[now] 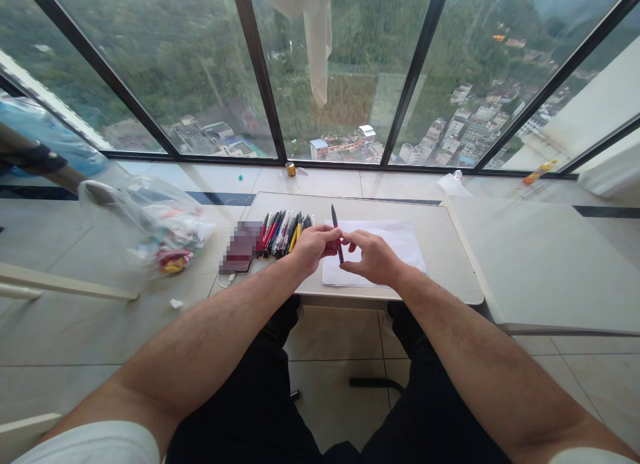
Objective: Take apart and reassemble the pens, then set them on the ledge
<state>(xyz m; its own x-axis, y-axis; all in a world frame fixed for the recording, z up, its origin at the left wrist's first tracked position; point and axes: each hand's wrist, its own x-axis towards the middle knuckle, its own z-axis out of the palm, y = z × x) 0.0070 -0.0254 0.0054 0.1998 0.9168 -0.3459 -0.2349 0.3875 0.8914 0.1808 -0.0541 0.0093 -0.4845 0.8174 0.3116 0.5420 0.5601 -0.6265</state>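
Observation:
A dark pen (337, 232) stands nearly upright between both hands over a white sheet of paper (400, 244) on a small beige table (450, 277). My left hand (315, 245) is closed around the pen's middle. My right hand (371, 256) pinches its lower end with thumb and fingers. A row of several pens (283, 232), red, black, blue and yellow, lies on the table just left of my left hand.
A blurred dark object (241, 247) lies at the table's left edge. A clear plastic bag (160, 227) with colourful contents sits on the floor to the left. Large windows run behind, with a small yellow roll (291, 169) on the sill. A white panel (545, 264) is at right.

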